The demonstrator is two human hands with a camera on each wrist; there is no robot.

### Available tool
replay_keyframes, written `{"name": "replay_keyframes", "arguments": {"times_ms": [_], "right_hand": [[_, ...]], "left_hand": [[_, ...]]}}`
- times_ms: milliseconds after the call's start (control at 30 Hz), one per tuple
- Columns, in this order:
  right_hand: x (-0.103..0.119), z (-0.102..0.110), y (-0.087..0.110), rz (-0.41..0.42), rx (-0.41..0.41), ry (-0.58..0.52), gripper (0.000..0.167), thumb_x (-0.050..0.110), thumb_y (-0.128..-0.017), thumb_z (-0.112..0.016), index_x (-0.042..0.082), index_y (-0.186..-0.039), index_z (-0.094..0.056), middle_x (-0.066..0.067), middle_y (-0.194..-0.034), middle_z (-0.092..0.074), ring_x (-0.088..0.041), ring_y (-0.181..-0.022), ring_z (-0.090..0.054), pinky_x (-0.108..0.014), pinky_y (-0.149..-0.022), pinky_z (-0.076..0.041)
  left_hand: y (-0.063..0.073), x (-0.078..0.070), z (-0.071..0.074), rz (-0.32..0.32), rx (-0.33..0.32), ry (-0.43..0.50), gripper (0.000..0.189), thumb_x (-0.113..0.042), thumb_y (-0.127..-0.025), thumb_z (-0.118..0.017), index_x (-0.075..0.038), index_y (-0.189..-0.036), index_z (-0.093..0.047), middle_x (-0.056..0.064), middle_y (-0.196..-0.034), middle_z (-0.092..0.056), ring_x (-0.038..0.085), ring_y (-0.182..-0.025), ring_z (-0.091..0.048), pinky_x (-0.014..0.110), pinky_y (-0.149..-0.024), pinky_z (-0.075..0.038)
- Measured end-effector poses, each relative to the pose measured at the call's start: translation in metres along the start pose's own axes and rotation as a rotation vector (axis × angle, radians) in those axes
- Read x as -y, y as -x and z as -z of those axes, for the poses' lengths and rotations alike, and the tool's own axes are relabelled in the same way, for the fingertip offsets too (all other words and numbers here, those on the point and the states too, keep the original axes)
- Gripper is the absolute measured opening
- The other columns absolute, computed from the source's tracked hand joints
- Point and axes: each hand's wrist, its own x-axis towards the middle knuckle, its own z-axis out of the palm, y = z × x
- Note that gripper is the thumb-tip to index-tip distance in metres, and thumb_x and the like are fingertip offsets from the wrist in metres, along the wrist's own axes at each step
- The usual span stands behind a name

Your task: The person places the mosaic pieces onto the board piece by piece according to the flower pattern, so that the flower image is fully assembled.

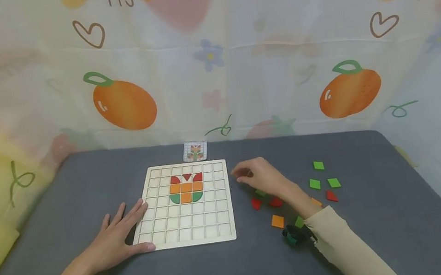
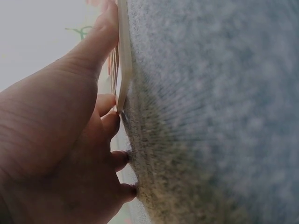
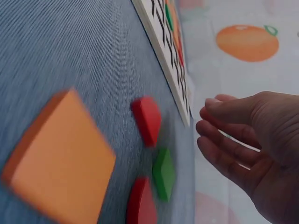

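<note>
A white gridded board (image 1: 170, 230) lies on the grey table. On it, a tulip shape is laid out: a red triangle (image 1: 186, 177) between two red curved pieces, a row of orange squares (image 1: 185, 187), then another orange square between two green rounded pieces (image 1: 197, 196). My left hand (image 1: 110, 240) rests at the board's left side, fingers spread, fingertips at the edge and thumb on the near corner. Just right of the board, my right hand (image 1: 261, 176) hovers above the table with fingers loosely bent. Nothing shows between its thumb and fingers (image 3: 215, 144) in the right wrist view.
A small picture card (image 1: 195, 151) lies behind the board. Loose pieces are scattered on the right: green diamonds (image 1: 315, 184), red pieces (image 1: 256, 204) and an orange square (image 1: 277, 221). Some lie under my right forearm. A printed cloth (image 1: 181, 91) hangs along the table's back edge.
</note>
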Motion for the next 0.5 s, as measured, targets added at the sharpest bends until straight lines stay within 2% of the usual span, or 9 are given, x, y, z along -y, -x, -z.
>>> {"name": "replay_keyframes", "arguments": {"times_ms": [167, 300, 500], "right_hand": [[-0.014, 0.010, 0.017, -0.028, -0.010, -0.015, 0.022, 0.008, -0.090, -0.071, 0.005, -0.111, -0.072, -0.005, -0.102, -0.072, -0.018, -0.092, -0.067, -0.031, -0.081, -0.055], [-0.023, 0.017, 0.031, -0.081, -0.003, -0.029, 0.023, 0.008, -0.089, -0.071, 0.006, -0.112, -0.071, -0.005, -0.103, -0.072, -0.018, -0.092, -0.068, -0.032, -0.081, -0.055], [-0.026, 0.021, 0.039, -0.109, 0.018, -0.006, 0.026, 0.011, -0.087, -0.075, 0.004, -0.111, -0.071, 0.002, -0.086, -0.068, -0.011, -0.077, -0.064, -0.030, -0.071, -0.054]], "left_hand": [[-0.003, -0.002, 0.000, 0.005, 0.006, 0.001, 0.106, -0.067, -0.074, -0.070, -0.012, -0.155, -0.030, 0.013, -0.162, -0.021, 0.053, -0.144, -0.007, 0.075, -0.105, -0.002], [-0.005, -0.004, -0.001, -0.002, 0.013, 0.012, 0.106, -0.067, -0.074, -0.070, -0.013, -0.155, -0.029, 0.013, -0.162, -0.020, 0.053, -0.144, -0.006, 0.074, -0.105, -0.001], [-0.002, -0.003, 0.000, 0.016, 0.011, 0.012, 0.107, -0.066, -0.073, -0.071, -0.011, -0.155, -0.030, 0.015, -0.162, -0.020, 0.053, -0.144, -0.006, 0.074, -0.105, 0.000]]}}
